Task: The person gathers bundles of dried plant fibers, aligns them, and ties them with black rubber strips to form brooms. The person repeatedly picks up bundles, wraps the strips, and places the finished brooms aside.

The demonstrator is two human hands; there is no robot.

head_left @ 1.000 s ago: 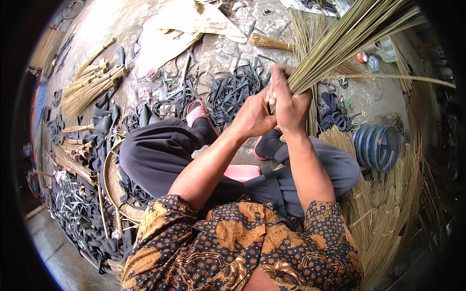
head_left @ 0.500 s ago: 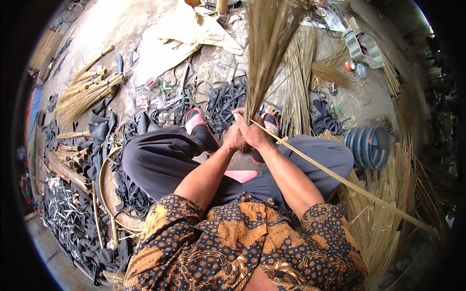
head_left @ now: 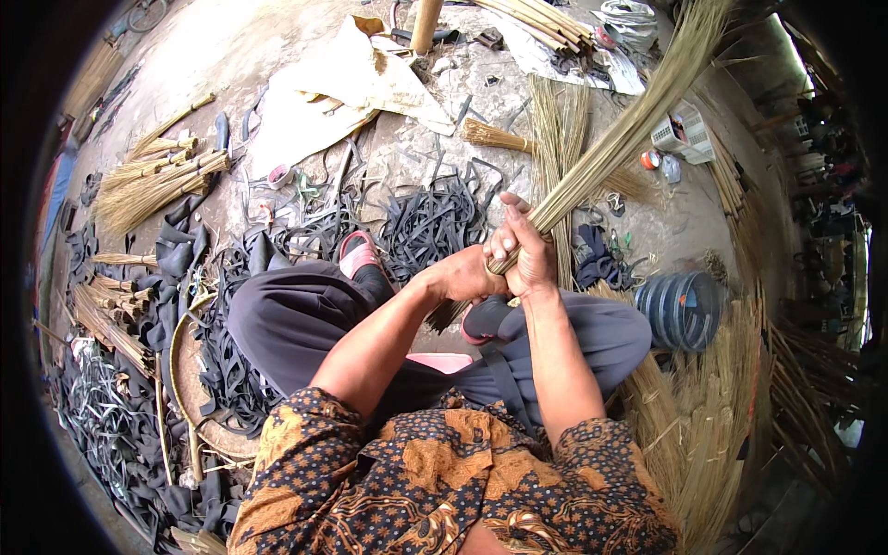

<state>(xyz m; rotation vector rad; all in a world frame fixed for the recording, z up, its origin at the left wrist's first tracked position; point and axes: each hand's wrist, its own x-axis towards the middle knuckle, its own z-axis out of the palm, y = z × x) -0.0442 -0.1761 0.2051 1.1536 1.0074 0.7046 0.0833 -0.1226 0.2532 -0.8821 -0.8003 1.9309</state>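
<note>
We see strong light from the upper left, bleaching the floor [head_left: 199,69] to near white and washing out detail on the pale cloth [head_left: 342,102]. Toward the right edge we lose things in deep shade, broken by thin bright slivers. Softer, even light falls on the hands [head_left: 529,259], which look fairly sharp to us, as does the shirt [head_left: 444,472]; the far tips of the straw bundle [head_left: 601,160] look blurry. Around the rim, shapes bend and fade to black.
</note>
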